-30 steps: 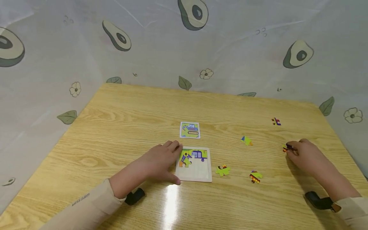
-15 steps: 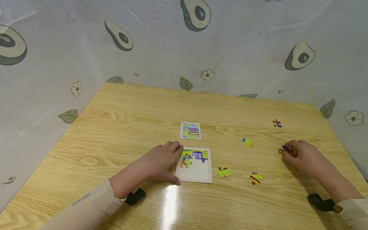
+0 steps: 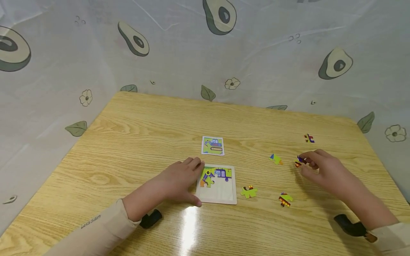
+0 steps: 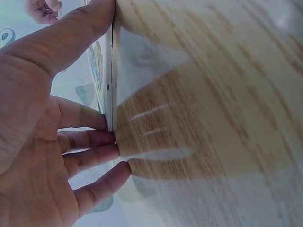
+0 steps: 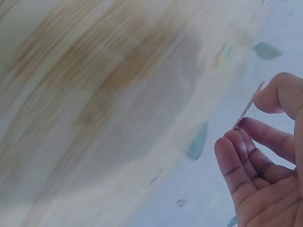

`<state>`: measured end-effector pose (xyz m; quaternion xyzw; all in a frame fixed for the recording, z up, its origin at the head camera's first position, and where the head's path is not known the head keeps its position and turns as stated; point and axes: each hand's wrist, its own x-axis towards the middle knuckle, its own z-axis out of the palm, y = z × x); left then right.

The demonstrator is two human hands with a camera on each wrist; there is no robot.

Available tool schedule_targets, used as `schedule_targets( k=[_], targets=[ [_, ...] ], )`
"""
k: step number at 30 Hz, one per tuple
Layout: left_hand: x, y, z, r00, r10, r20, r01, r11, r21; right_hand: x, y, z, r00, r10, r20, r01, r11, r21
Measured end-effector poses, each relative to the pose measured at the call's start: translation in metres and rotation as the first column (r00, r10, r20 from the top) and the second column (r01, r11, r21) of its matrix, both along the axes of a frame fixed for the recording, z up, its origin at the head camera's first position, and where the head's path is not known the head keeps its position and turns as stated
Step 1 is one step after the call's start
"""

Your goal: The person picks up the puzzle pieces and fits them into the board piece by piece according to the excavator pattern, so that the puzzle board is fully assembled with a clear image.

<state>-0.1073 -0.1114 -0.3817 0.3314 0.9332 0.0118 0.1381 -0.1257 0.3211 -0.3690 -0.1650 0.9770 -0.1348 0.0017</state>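
My right hand [image 3: 326,169] pinches a jigsaw puzzle piece [image 3: 299,163] between thumb and fingers, above the right part of the table. The right wrist view shows this puzzle piece [image 5: 248,107] edge-on. My left hand [image 3: 179,180] rests at the left side of a square puzzle tray [image 3: 221,203], its thumb by the near corner and its fingertips at the far one. The left wrist view has fingers and thumb against the edge of the tray [image 4: 109,85]. Fitted pieces [image 3: 221,173] fill the tray's top and left, picturing part of a digger; bare board shows elsewhere.
A small picture card [image 3: 213,145] of a blue digger lies behind the tray. Loose pieces lie to the right: a green one [image 3: 249,192] beside the tray, a striped one [image 3: 285,200], a green-blue one [image 3: 276,159] and a purple-red one [image 3: 309,138]. A patterned curtain [image 3: 173,53] hangs behind the table.
My right hand has moved left, lifting the pinched puzzle piece with it. The left hand stays at the tray's side, and the loose pieces lie as before.
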Motion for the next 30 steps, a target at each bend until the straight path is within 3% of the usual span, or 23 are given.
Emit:
schedule_targets(
  k=[4,10,17,22,26,30],
  targets=[
    [0.0,0.0,0.0,1.0,-0.003,-0.002,0.003,1.0,0.006,0.005,-0.017,0.003,0.994,0.093,-0.056,-0.093,0.996,0.002],
    [0.0,0.0,-0.001,1.0,-0.004,-0.005,0.004,1.0,0.007,0.012,-0.043,0.002,0.934,0.278,-0.224,-0.281,0.96,0.017],
    [-0.001,0.0,-0.001,1.0,-0.008,-0.007,0.008,1.0,0.002,0.015,-0.078,0.001,0.873,0.412,-0.262,-0.427,0.904,0.001],
    [0.0,-0.001,0.0,1.0,0.001,-0.004,-0.001,1.0,-0.013,0.015,-0.101,-0.001,0.846,0.463,-0.263,-0.479,0.878,0.005],
    [0.0,-0.001,0.001,1.0,-0.006,-0.009,0.006,1.0,-0.014,0.016,-0.115,-0.001,0.841,0.487,-0.236,-0.497,0.867,0.02],
    [0.0,-0.001,0.001,1.0,-0.007,-0.006,0.007,1.0,-0.011,0.018,-0.131,0.0,0.868,0.475,-0.14,-0.479,0.878,0.012]
  ],
)
